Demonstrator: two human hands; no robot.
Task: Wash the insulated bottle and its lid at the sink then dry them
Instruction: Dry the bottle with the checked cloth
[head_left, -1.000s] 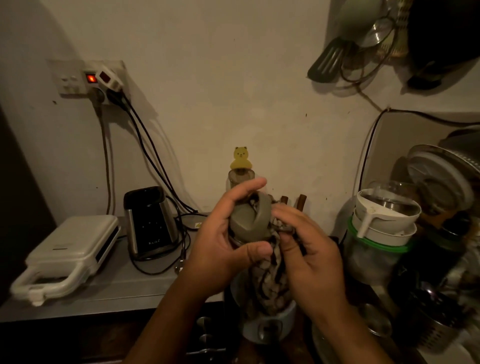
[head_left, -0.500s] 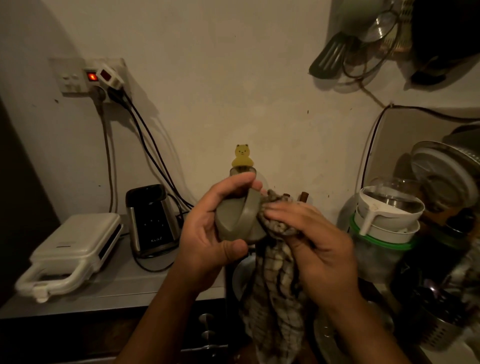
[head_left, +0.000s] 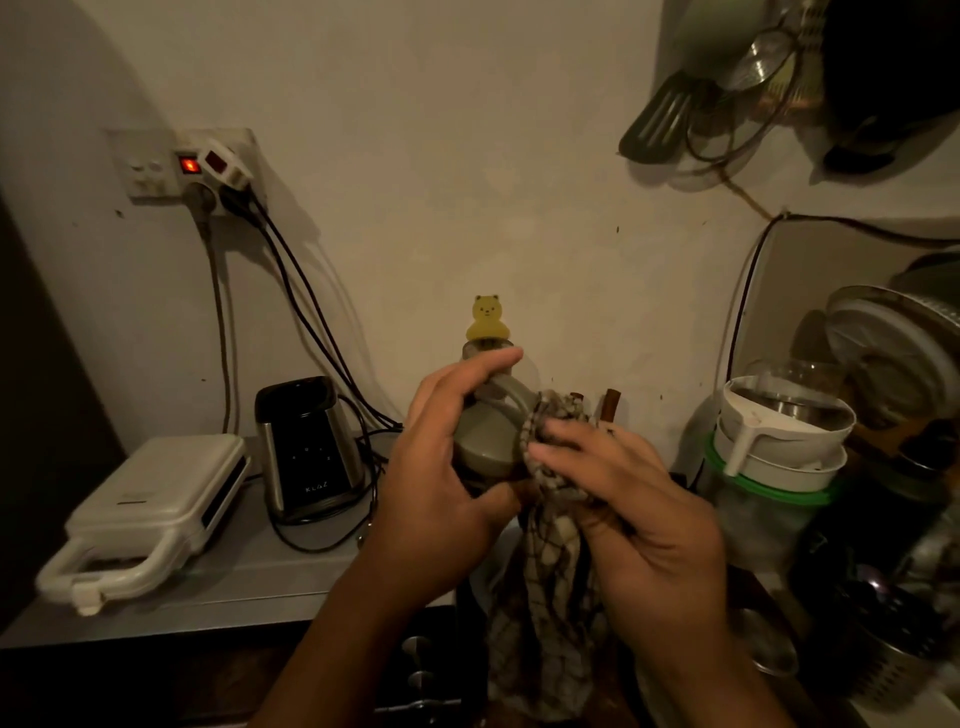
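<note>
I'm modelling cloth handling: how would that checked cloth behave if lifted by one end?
Probably floppy: the checked cloth hangs limp below the right hand. Likely light, since that hand bunches it easily against the lid. It should drape and conform rather than slide stiffly.

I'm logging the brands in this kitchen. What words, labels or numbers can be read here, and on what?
"KLAZ" (third letter unsure): low on the front of the black appliance.
Small marks above it on the same panel: too small to read.
Label on top of the white clamshell appliance: too blurred to read.
The lid and the checked cloth: no text shows.
</note>
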